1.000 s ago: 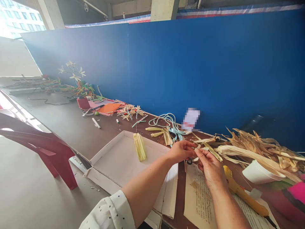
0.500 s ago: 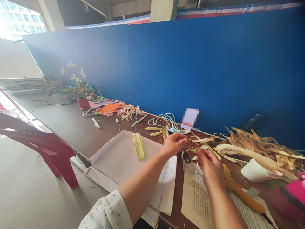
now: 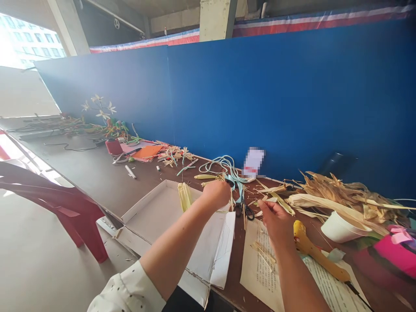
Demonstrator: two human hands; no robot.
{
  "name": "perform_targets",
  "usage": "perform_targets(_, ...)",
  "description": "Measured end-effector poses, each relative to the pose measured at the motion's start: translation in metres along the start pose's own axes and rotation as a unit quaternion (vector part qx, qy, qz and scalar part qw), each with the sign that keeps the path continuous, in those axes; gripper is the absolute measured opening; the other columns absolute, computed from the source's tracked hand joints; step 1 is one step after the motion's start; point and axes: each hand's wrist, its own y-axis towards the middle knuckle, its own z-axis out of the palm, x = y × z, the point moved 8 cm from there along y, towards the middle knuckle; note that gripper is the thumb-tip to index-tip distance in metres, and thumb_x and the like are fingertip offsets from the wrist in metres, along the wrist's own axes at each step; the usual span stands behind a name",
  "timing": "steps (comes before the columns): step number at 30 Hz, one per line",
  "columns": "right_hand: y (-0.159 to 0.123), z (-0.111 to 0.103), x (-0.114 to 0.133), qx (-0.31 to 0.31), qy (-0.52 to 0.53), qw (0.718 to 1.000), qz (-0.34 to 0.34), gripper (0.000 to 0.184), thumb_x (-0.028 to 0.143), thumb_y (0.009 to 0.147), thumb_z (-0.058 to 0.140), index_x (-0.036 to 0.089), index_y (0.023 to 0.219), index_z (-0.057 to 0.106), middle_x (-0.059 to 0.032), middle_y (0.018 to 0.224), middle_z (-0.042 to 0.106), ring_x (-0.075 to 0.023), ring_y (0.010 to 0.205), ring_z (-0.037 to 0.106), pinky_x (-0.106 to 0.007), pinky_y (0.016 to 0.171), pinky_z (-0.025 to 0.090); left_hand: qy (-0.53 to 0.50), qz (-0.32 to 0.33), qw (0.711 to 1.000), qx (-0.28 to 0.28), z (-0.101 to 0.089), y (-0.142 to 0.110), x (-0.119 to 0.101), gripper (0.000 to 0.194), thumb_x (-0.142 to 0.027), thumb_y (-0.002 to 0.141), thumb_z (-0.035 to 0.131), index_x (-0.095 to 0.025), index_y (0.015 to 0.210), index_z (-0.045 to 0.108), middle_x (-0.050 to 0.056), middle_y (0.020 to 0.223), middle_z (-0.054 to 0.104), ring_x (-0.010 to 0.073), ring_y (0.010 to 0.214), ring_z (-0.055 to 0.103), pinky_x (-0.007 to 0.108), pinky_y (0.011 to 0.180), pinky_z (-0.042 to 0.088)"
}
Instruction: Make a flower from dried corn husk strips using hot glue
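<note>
My left hand (image 3: pixel 217 193) is curled closed above the far edge of the white cardboard tray (image 3: pixel 156 221). It is next to a small bundle of dried husk strips (image 3: pixel 231 196), and what its fingers hold is hidden. My right hand (image 3: pixel 275 219) hovers over a printed paper sheet (image 3: pixel 264 271), with its fingertips pinched on a small husk strip (image 3: pixel 258 203). Black-handled scissors (image 3: pixel 248 212) lie on the table between my two hands. A folded yellow-green husk (image 3: pixel 184 196) rests inside the tray.
A pile of dried corn husks (image 3: pixel 341 195), a white cup (image 3: pixel 338 227) and a yellow glue gun (image 3: pixel 313 250) lie at the right. Pale blue cord (image 3: pixel 224 164) and husk flowers (image 3: pixel 173 154) sit along the blue partition (image 3: pixel 260 95). A red plastic chair (image 3: pixel 48 195) stands at the left.
My hands have separated. The left hand moved left and back toward the husk bundle. The right hand drew slightly left and lower. The view shifted a little, and the scissors now show between my hands.
</note>
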Motion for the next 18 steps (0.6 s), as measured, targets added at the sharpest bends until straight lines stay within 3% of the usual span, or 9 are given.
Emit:
perform_targets(4, 0.001, 0.002, -0.007, 0.004, -0.005, 1.0, 0.012, 0.043, 0.057, 0.062, 0.072, 0.018, 0.08, 0.07, 0.0006, 0.053, 0.055, -0.0141, 0.051, 0.049, -0.027, 0.048, 0.036, 0.089, 0.007, 0.993, 0.074, 0.027, -0.005, 0.006, 0.026, -0.012, 0.074, 0.056, -0.014, 0.096, 0.07, 0.016, 0.096, 0.069, 0.0281, 0.094, 0.065, 0.035, 0.077, 0.051)
perform_targets(8, 0.004, 0.001, -0.01, 0.005, -0.015, 1.0, 0.005, 0.044, 0.059, 0.061, 0.073, 0.019, 0.079, 0.07, 0.0003, 0.053, 0.056, -0.0144, 0.051, 0.049, -0.027, 0.048, 0.036, 0.107, 0.027, 0.991, 0.07, 0.04, -0.005, 0.004, 0.03, -0.008, 0.075, 0.053, -0.011, 0.1, 0.069, 0.019, 0.097, 0.069, 0.0292, 0.097, 0.065, 0.036, 0.078, 0.052)
perform_targets(18, 0.005, 0.001, -0.014, 0.019, -0.014, 1.0, 0.016, 0.042, 0.057, 0.062, 0.073, 0.019, 0.081, 0.07, -0.0003, 0.055, 0.057, -0.0147, 0.052, 0.05, -0.027, 0.05, 0.036, 0.109, 0.066, 0.991, 0.034, 0.053, 0.001, 0.003, 0.022, -0.011, 0.076, 0.057, -0.012, 0.095, 0.069, 0.019, 0.098, 0.068, 0.0303, 0.098, 0.064, 0.037, 0.08, 0.051)
